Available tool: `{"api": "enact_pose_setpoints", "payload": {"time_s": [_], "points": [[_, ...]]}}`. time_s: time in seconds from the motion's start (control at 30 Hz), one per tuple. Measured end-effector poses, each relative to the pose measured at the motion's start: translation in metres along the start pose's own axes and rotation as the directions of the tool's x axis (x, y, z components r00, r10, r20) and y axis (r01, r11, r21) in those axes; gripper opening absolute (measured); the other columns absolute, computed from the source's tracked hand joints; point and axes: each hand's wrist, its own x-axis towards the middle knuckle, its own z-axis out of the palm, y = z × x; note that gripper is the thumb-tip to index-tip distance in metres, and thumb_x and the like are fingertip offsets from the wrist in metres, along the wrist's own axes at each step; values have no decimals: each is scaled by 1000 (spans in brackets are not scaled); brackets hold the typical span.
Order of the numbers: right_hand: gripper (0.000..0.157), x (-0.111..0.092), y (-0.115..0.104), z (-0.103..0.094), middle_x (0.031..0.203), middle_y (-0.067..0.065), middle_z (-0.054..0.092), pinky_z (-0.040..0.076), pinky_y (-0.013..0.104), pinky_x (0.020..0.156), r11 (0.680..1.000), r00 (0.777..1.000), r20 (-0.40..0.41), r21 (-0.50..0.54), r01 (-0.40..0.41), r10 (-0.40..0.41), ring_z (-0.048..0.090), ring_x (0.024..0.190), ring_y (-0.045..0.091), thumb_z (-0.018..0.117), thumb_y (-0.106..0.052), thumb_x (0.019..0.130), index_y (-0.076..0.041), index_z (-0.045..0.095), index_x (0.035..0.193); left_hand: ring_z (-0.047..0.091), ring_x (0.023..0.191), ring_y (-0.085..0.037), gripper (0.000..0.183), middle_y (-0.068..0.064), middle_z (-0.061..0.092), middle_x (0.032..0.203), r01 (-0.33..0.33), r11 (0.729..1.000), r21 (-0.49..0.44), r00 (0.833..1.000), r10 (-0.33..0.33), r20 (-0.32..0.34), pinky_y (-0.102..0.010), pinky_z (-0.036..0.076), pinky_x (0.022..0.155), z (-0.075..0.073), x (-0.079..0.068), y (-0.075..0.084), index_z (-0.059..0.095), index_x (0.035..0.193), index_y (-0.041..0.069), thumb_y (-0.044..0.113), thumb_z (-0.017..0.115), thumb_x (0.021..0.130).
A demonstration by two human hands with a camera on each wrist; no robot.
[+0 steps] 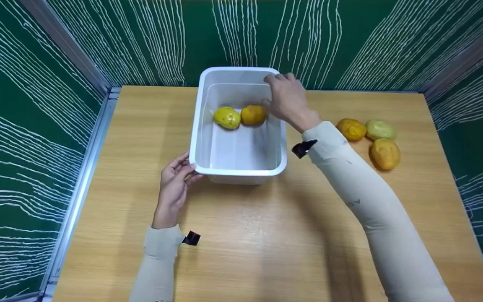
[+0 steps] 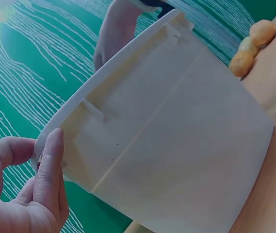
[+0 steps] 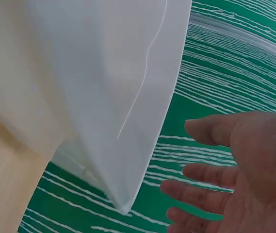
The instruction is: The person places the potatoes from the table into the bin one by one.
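Note:
A white plastic bin point(image 1: 241, 153) stands on the table, holding a yellow mango-like fruit point(image 1: 227, 117) and an orange one point(image 1: 253, 115) side by side. At its near left corner, my left hand point(image 1: 175, 184) pinches the rim between thumb and fingers. The left wrist view shows the bin's outer wall point(image 2: 176, 131) beside those fingers. Over the far right part of the rim is my right hand point(image 1: 287, 98), which hides part of that edge. In the right wrist view its fingers point(image 3: 196, 194) are spread with nothing between them, a gap away from the rim.
Right of the bin, two orange fruits, one point(image 1: 351, 129) at the back and one point(image 1: 385, 154) nearer, cluster with a pale green fruit point(image 1: 380, 130) on the wooden table point(image 1: 233, 251). Green panels point(image 1: 304, 42) with white wavy lines enclose the back and sides.

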Motion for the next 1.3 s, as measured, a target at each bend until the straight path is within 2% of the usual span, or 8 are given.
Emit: {"api": "enact_pose_setpoints", "payload": {"time_s": [0.13, 0.4, 0.67, 0.9, 1.07, 1.3], "points": [[53, -8, 14, -2, 146, 25, 60, 48, 59, 115, 1000, 999, -37, 21, -1, 2, 50, 130, 45, 70, -22, 100, 1, 56, 147, 70, 78, -16, 51, -11, 59, 106, -2, 1000, -7, 1000, 2, 7, -21, 69, 71, 0, 0, -1, 43, 148, -17, -18, 51, 98], [53, -22, 43, 2, 147, 24, 59, 51, 59, 112, 997, 997, -62, 70, -44, 48, 50, 125, 44, 71, -20, 101, 0, 56, 147, 69, 79, -16, 50, -15, 58, 111, -1, 1000, -2, 1000, 1, 7, -20, 69, 70, 0, 0, -1, 44, 148, -16, -16, 52, 98], [52, -37, 74, 12, 148, 27, 57, 49, 62, 114, 994, 995, -57, 83, -72, 77, 49, 126, 46, 72, -17, 100, 2, 56, 146, 68, 78, -15, 50, -11, 59, 107, 0, 1000, 2, 1000, 0, 12, -20, 68, 70, 0, 0, 0, 43, 148, -17, -16, 52, 99], [54, -51, 105, 14, 154, 28, 51, 42, 68, 120, 990, 993, -25, 81, -115, 117, 44, 137, 50, 69, -15, 101, 3, 52, 149, 69, 77, -15, 49, -14, 58, 108, 2, 1000, -2, 1000, -2, 6, -21, 69, 71, -1, 0, 0, 45, 146, -17, -16, 53, 98], [56, -61, 126, 16, 153, 30, 50, 40, 71, 119, 985, 988, 4, 74, -155, 155, 42, 137, 52, 67, -17, 102, 3, 50, 151, 69, 77, -15, 49, -11, 58, 106, 3, 1000, 3, 1000, -3, 6, -21, 69, 71, -1, 0, 0, 45, 146, -16, -15, 53, 98], [54, -75, 155, 23, 145, 36, 54, 41, 73, 114, 985, 987, -14, 66, -159, 160, 43, 135, 56, 72, -15, 98, 9, 55, 143, 69, 78, -14, 49, -10, 57, 105, -21, 1000, -3, 999, 21, 43, -19, 68, 71, -2, -1, -1, 43, 147, -17, -16, 51, 99]]}}
